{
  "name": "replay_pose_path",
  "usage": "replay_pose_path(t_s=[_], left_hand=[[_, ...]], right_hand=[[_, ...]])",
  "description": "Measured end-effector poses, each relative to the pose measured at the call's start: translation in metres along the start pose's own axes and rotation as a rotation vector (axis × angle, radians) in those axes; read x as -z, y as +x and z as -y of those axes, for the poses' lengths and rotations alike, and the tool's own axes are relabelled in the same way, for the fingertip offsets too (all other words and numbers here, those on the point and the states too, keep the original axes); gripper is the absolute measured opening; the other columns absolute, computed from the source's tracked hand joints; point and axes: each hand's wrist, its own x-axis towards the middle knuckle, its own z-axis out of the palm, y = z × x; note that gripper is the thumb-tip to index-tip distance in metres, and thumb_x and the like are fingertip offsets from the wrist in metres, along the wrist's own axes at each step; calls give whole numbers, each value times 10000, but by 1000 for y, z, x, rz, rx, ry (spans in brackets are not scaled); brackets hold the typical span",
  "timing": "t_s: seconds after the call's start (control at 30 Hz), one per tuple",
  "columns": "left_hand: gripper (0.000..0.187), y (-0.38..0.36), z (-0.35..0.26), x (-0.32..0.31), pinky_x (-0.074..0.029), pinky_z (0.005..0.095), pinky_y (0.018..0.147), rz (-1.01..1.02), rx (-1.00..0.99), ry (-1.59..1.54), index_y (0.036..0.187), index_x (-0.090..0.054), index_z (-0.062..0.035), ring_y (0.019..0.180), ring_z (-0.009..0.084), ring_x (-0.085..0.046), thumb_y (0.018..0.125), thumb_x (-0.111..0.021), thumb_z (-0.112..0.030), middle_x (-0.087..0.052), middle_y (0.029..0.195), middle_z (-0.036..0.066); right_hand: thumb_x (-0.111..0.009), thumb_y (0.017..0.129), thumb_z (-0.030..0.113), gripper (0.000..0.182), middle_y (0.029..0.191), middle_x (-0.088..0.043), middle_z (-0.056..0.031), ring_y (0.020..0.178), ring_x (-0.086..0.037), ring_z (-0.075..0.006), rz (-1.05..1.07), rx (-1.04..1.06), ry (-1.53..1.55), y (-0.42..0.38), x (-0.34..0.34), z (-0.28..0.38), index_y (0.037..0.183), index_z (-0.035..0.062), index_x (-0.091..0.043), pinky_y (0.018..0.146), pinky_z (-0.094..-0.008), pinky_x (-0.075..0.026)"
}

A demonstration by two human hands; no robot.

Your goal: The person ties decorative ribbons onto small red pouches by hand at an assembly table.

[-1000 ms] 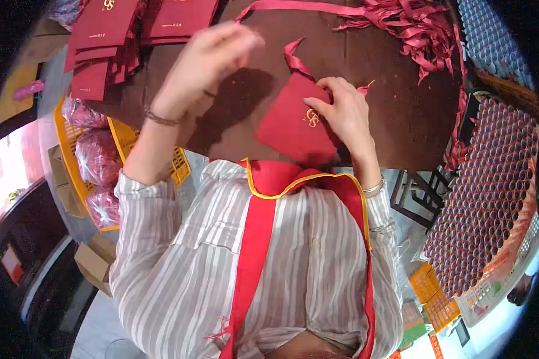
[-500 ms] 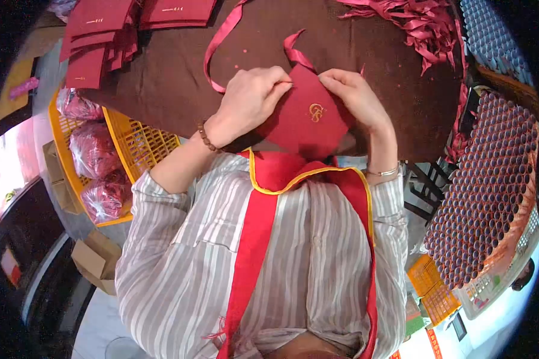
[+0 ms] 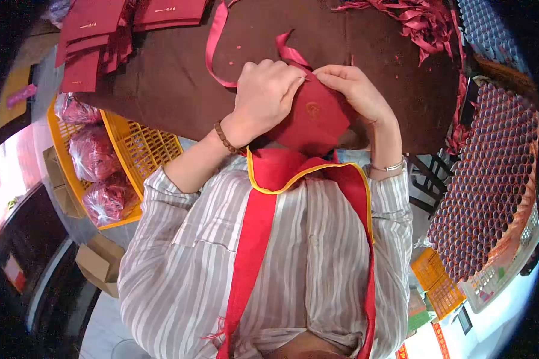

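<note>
A dark red card [image 3: 317,119] with a gold emblem is held tilted above the brown-covered table, close to my chest. My left hand [image 3: 269,93], with a bead bracelet at the wrist, pinches its top left edge. At the top right edge, my right hand [image 3: 356,93] pinches with thumb and finger, the two hands' fingertips nearly meeting. A pink-red ribbon [image 3: 291,52] sticks out beyond the card's top. Another length of ribbon [image 3: 215,45] curves over the cloth to behind my left hand. Whether the fingertips also grip ribbon is hidden.
Stacks of red cards [image 3: 93,27] lie at the table's far left. A heap of cut ribbons [image 3: 422,24] is at the far right. Left of me stands a yellow crate [image 3: 141,149] beside bagged red items [image 3: 93,152]. A rack of small round pieces [image 3: 491,179] stands right.
The card has tilted, so its emblem looks dimmer and more slanted. My left hand has shifted right, bringing its fingertips closer to my right hand's.
</note>
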Motion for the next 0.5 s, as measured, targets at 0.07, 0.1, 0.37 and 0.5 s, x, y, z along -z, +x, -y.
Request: replay_pose_path(t_s=[0.07,0.1,0.37,0.5], left_hand=[[77,0,-2,1,-389,370,612,1,-9,33,794,-625,-113,683,231,-581,794,-605,-188,-623,706,46],[78,0,-3,2,-391,368,610,3,-17,66,787,-625,-114,676,231,-582,796,-599,-186,-624,701,45],[88,2,2,-3,-403,386,588,-6,134,-117,790,-630,-108,679,245,-586,796,-599,-190,-628,708,49],[88,3,3,2,-416,378,587,-40,49,-63,809,-642,-110,687,247,-601,801,-600,-187,-639,730,63]], right_hand=[[-513,907,165,249,963,-632,-17,864,-574,-78,-3,6,-8,3,-1,-3,1055,-14,-604,788,-213,-449],[-513,906,158,248,967,-632,-19,867,-574,-78,-4,11,-14,4,-2,-2,1059,-15,-604,789,-213,-449],[-509,899,132,250,983,-630,-26,884,-570,-78,2,4,-8,1,-7,6,1077,-19,-599,797,-210,-447],[-505,891,111,257,992,-628,-30,889,-570,-81,28,20,-32,2,-5,3,1098,-17,-589,808,-211,-445]])
